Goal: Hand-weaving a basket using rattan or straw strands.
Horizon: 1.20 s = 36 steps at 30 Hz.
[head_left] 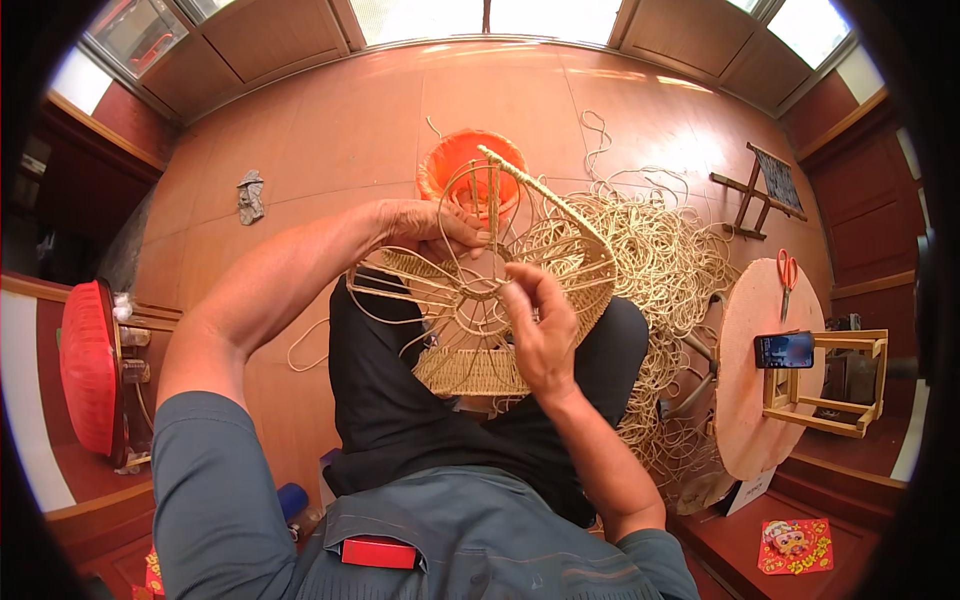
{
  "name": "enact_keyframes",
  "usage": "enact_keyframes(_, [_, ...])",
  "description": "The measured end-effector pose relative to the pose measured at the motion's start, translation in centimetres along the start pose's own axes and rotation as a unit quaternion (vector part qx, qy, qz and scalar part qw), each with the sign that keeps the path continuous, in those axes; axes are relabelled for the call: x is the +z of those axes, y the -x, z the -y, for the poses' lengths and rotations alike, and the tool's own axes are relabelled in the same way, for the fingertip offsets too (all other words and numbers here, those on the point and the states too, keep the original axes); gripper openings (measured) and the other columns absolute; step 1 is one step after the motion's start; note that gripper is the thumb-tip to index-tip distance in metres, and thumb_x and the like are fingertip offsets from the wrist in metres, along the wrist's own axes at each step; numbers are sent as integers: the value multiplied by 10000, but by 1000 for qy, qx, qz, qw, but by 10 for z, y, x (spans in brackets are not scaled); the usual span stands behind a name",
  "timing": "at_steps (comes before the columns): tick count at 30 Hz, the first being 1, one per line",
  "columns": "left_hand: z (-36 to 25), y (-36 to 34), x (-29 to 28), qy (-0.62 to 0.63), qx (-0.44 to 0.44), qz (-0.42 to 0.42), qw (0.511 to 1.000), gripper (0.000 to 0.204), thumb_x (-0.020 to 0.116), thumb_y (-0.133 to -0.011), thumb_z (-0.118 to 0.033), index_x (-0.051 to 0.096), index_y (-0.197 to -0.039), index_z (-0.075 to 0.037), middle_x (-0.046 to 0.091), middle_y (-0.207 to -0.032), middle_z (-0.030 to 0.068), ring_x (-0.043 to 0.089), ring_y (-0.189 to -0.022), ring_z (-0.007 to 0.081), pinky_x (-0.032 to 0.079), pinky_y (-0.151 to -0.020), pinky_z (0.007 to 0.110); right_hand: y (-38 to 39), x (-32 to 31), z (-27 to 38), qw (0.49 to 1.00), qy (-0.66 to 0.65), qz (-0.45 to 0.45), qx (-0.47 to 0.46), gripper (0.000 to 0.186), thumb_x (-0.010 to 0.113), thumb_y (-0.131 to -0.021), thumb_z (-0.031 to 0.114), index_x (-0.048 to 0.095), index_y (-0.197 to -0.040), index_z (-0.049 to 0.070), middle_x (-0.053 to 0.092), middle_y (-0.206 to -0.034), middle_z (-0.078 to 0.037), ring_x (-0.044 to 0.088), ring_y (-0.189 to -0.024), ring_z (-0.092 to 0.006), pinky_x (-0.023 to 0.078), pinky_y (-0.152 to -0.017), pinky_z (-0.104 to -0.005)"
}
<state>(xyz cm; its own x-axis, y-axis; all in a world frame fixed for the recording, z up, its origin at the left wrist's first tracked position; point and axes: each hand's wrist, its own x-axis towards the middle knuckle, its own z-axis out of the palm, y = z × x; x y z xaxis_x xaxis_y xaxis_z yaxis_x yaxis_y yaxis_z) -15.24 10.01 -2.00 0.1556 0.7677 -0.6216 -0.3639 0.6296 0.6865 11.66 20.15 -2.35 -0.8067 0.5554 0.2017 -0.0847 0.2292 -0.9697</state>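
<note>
Stool, red, stands at far left; a grey rag lies on the floor beyond. Left hand pinches cane strands at the upper rim of the basket frame, which rests on the lap at centre. Right hand grips a strand near the frame hub, fingers closed. Orange bucket sits behind the frame. Loose cane piles to the right, beside a round bench carrying scissors and a phone.

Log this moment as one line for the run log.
left hand: pinching basket spokes | right hand: gripping a strand | wicker basket: on lap, half woven | cane pile: floor, right
</note>
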Motion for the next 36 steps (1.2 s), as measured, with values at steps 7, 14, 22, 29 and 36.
enact_keyframes(7, [13, -11, 0, -22, -111, 31, 993, 225, 699, -1142, -327, 747, -1008, -153, 600, -718, -138, 516, -569, 17, 394, -508, 202, 43, 25, -20, 892, -361, 74, 260, 726, 670, -1126, 137, 307, -1748, 37, 638, -1198, -40, 651, -975, -112, 554, -835, -276])
enact_keyframes(14, [34, -27, -35, -136, -244, 57, 958, 243, 760, -1099, -401, 781, -981, -189, 684, -753, -140, 586, -631, -7, 454, -554, 197, 21, 44, -17, 733, -603, 57, 309, 325, 597, -1172, 160, 512, -1479, 95, 629, -1144, -30, 589, -869, -126, 507, -778, -300])
enact_keyframes(22, [-5, 6, 12, -376, -24, -68, 924, 338, 767, -1048, -346, 804, -996, -13, 668, -770, -18, 618, -733, 100, 500, -676, 328, 30, 53, -20, 778, -538, -25, 322, 206, 533, -1222, 319, 563, -1184, 119, 560, -959, 0, 526, -779, -117, 453, -695, -278])
enact_keyframes(29, [7, 76, 98, -454, 137, -579, 663, 415, 648, -1112, -339, 726, -908, 14, 670, -736, 192, 644, -672, 305, 516, -675, 441, 54, 24, -8, 822, -461, -9, 335, 283, 512, -1224, 343, 572, -1067, 116, 458, -823, 40, 429, -655, -82, 361, -593, -236])
enact_keyframes(36, [102, -2, 186, -383, 193, -470, 771, 374, 616, -1137, -389, 756, -1036, -57, 728, -740, 150, 768, -721, 335, 576, -711, 461, 142, -20, 24, 943, -81, 221, 237, 308, 557, -1192, 274, 703, -1059, 38, 553, -745, -40, 566, -671, -140, 478, -629, -347])
